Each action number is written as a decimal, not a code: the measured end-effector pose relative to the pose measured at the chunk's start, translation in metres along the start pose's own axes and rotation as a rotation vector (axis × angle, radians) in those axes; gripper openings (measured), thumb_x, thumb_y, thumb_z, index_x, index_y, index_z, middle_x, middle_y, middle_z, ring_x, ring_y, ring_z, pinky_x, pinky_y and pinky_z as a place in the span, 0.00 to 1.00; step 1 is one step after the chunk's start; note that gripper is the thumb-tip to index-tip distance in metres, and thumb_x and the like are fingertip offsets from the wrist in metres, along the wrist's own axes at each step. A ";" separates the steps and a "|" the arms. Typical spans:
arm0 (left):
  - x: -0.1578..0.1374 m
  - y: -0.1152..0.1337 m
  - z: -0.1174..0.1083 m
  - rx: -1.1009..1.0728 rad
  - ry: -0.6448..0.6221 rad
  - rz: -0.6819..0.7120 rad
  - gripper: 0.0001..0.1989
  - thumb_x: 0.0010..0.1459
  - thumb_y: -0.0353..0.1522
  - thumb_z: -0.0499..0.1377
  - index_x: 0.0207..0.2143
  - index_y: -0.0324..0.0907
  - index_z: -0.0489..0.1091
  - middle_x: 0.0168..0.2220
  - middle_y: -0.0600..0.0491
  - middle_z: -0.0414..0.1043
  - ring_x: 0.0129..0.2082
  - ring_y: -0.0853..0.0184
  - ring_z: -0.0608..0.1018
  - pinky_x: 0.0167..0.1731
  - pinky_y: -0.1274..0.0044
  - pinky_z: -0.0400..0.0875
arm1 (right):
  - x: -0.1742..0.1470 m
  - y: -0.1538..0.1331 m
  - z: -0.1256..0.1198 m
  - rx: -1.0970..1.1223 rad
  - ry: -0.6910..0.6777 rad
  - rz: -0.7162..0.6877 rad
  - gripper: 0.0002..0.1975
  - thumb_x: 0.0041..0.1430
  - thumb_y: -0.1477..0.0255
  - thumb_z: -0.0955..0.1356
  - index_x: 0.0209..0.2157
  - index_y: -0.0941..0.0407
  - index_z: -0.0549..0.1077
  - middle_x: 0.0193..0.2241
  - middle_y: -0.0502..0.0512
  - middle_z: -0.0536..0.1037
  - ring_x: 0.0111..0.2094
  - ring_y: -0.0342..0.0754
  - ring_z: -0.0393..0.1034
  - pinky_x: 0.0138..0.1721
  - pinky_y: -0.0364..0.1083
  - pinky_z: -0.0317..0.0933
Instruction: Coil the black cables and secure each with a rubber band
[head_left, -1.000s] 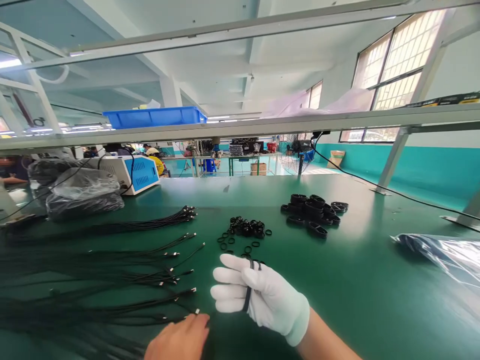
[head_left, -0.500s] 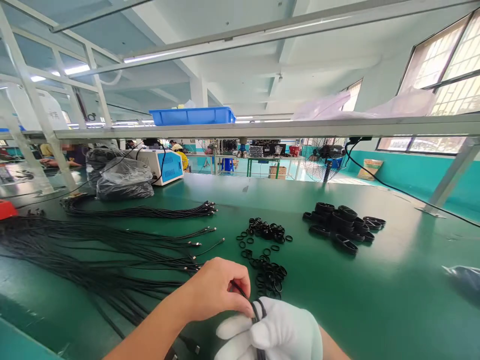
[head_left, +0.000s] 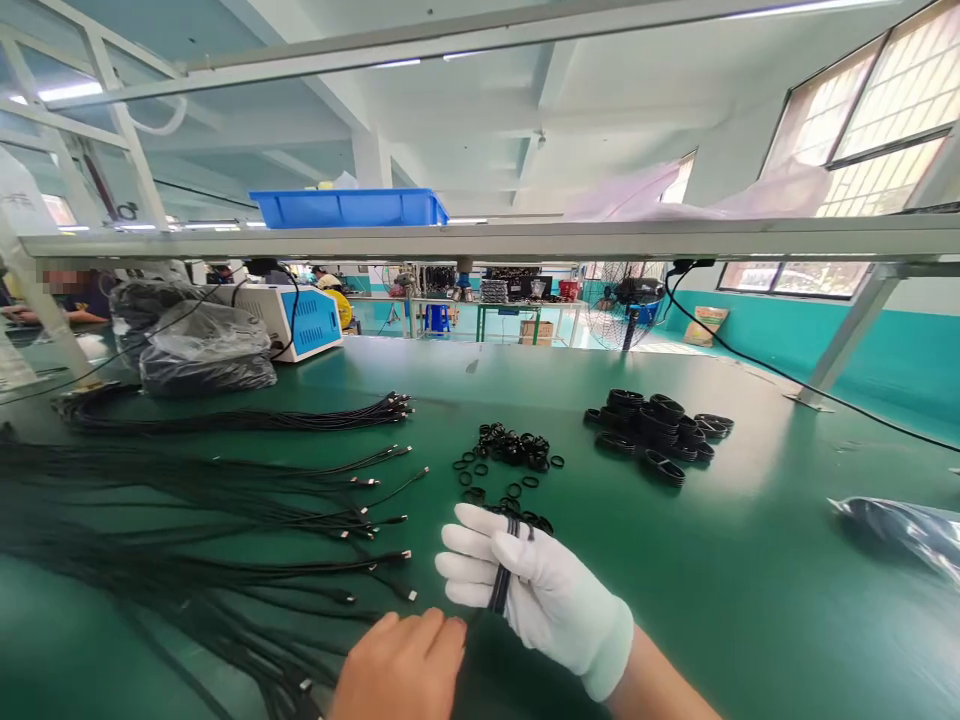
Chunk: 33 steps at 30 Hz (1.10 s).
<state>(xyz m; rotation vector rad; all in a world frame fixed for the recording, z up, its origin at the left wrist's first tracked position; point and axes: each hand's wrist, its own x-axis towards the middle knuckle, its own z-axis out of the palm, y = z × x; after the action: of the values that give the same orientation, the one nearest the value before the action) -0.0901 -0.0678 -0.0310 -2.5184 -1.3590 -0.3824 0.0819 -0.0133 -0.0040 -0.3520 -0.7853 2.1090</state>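
Observation:
My right hand, in a white glove, is at the lower centre. Its thumb presses a bundled black cable against the fingers, which are fairly straight. My bare left hand is just below and to the left, back upward, with curled fingers; what they hold, if anything, is hidden. Beyond the glove lies a pile of small black rings, with more rings partly behind the glove. To the left, many loose black cables spread over the green table, their metal plugs pointing right.
Wound black cable coils are stacked at the right. A plastic bag lies at the right edge. Behind are a bagged dark bundle, a blue-and-white machine and a shelf beam carrying a blue tray. A person sits far left.
My left hand has moved down and away from the glove. My right hand has risen, its fingers straighter, still with the cable under the thumb. The view has shifted to the right.

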 end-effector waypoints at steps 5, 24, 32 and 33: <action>0.022 0.008 -0.026 0.014 -0.022 0.056 0.07 0.53 0.25 0.54 0.24 0.44 0.66 0.24 0.58 0.71 0.22 0.67 0.72 0.25 0.76 0.58 | -0.004 0.014 -0.005 -0.170 0.083 0.131 0.21 0.44 0.68 0.75 0.41 0.60 0.72 0.32 0.56 0.74 0.32 0.44 0.67 0.38 0.47 0.57; 0.030 -0.036 -0.016 -0.519 -0.170 -0.269 0.16 0.60 0.31 0.44 0.30 0.42 0.71 0.29 0.55 0.74 0.29 0.68 0.73 0.30 0.79 0.64 | -0.005 0.013 0.014 0.215 -0.138 0.016 0.19 0.41 0.69 0.75 0.37 0.57 0.72 0.24 0.48 0.66 0.27 0.41 0.60 0.30 0.44 0.54; 0.025 0.005 -0.011 0.022 -0.242 -0.244 0.15 0.59 0.23 0.46 0.34 0.45 0.71 0.28 0.55 0.75 0.27 0.64 0.77 0.27 0.77 0.66 | 0.001 0.003 -0.010 0.100 0.222 -0.083 0.27 0.45 0.66 0.74 0.48 0.59 0.68 0.49 0.63 0.71 0.49 0.55 0.67 0.53 0.55 0.54; 0.025 0.012 -0.009 0.046 -0.224 -0.226 0.16 0.58 0.21 0.46 0.32 0.44 0.70 0.27 0.55 0.74 0.26 0.64 0.77 0.28 0.75 0.66 | 0.000 0.004 -0.010 0.072 0.251 -0.076 0.28 0.45 0.67 0.74 0.48 0.59 0.68 0.49 0.63 0.71 0.48 0.55 0.67 0.53 0.55 0.54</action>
<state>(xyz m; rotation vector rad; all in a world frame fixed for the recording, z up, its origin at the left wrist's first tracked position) -0.0681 -0.0580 -0.0151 -2.4358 -1.7229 -0.1098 0.0841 -0.0106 -0.0143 -0.5277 -0.5654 1.9697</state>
